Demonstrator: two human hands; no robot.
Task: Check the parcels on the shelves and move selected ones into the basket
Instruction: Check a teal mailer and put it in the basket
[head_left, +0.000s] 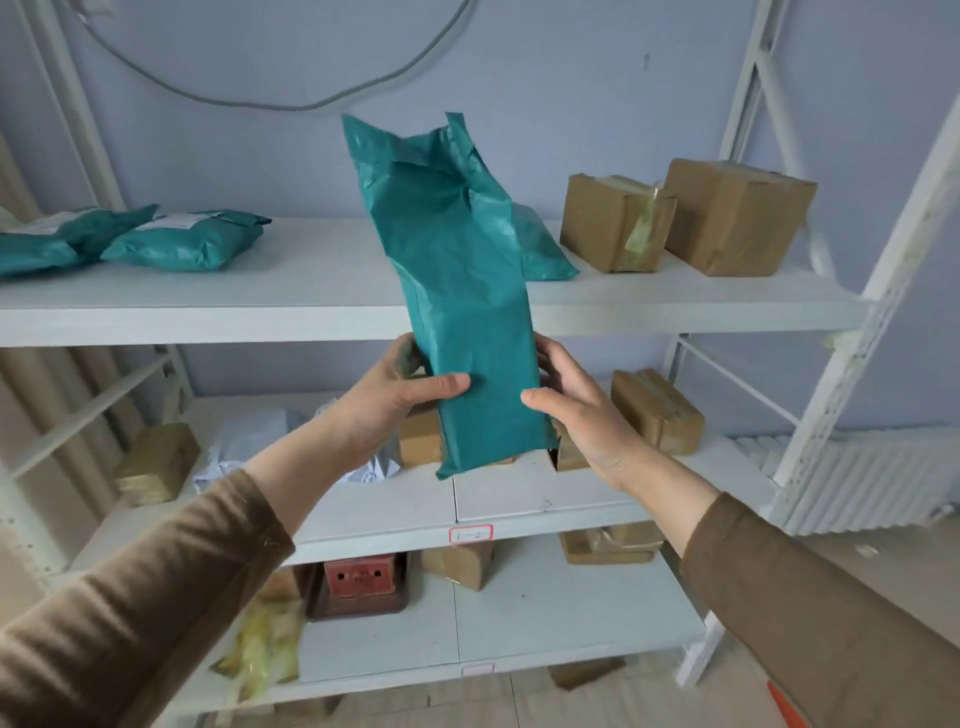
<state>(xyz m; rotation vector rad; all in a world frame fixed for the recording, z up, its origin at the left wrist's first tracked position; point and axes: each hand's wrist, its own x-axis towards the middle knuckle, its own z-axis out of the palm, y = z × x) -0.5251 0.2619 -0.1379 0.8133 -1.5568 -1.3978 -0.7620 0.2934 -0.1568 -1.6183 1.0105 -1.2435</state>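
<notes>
I hold a long teal plastic mailer parcel (457, 291) upright in front of the white shelves. My left hand (389, 400) grips its lower left edge with the thumb across the front. My right hand (576, 410) holds the lower right edge, thumb on the front too. The plain back of the parcel faces me; no label shows. Two teal mailers with white labels (187, 241) lie at the left of the top shelf (311, 291), and another teal mailer (545, 249) lies behind the held one. No basket is clearly in view.
Two brown cardboard boxes (727, 218) stand at the right of the top shelf. The middle shelf (519, 499) carries small taped boxes and a white bag (249, 441). The bottom shelf holds a red item (358, 577) and more boxes. A white radiator (872, 483) stands at right.
</notes>
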